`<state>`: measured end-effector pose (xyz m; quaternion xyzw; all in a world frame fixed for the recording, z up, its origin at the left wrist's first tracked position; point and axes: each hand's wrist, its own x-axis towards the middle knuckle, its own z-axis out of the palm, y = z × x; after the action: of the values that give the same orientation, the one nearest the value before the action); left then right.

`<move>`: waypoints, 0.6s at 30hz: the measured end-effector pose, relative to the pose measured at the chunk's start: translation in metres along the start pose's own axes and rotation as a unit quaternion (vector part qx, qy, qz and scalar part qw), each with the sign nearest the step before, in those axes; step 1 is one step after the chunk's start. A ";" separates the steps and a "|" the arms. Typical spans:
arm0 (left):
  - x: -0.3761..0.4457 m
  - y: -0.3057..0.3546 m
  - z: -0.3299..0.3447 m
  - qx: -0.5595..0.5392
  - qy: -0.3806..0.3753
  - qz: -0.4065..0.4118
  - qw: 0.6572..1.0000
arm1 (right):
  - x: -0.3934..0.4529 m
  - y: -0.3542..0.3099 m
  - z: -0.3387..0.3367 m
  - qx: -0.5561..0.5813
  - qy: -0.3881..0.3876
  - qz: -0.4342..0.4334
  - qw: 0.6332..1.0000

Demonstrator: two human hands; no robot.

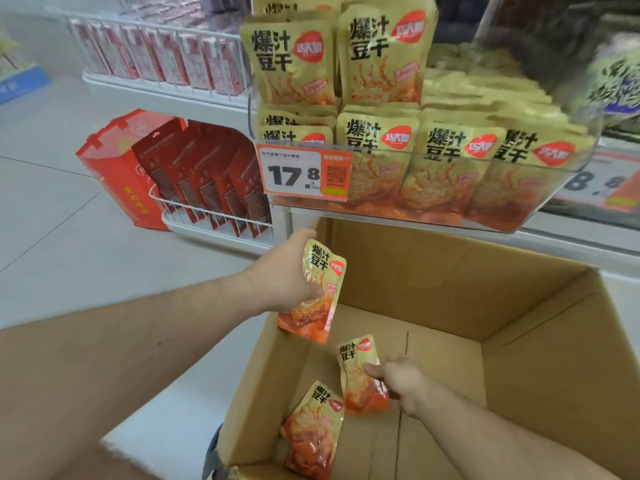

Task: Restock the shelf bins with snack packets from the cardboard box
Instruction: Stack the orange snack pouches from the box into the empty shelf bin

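- left hand (284, 271) had its grip round a packet (313, 292) above the box (485, 306) rim
- right hand (401, 382) pinched another packet (360, 372) down inside the box

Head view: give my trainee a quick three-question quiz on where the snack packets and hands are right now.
1. True or false: the left hand holds a packet above the cardboard box.
2. How many packets show inside the box, counting the one the right hand grips?
3. The price tag on the clear shelf bin is: A) orange B) blue C) green

Key: 1 true; 2 two, one loose; 3 A.
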<state>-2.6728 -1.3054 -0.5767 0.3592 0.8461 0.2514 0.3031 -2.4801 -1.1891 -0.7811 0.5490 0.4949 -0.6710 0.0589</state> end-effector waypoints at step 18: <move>-0.046 0.057 -0.024 -0.279 -0.113 0.062 0.951 | -0.221 -0.135 -0.003 0.012 0.056 -0.300 0.952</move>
<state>-2.6380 -1.3100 -0.5081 0.3378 0.6782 0.4536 0.4692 -2.4761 -1.2213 -0.5242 0.4122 0.6317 -0.6315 -0.1796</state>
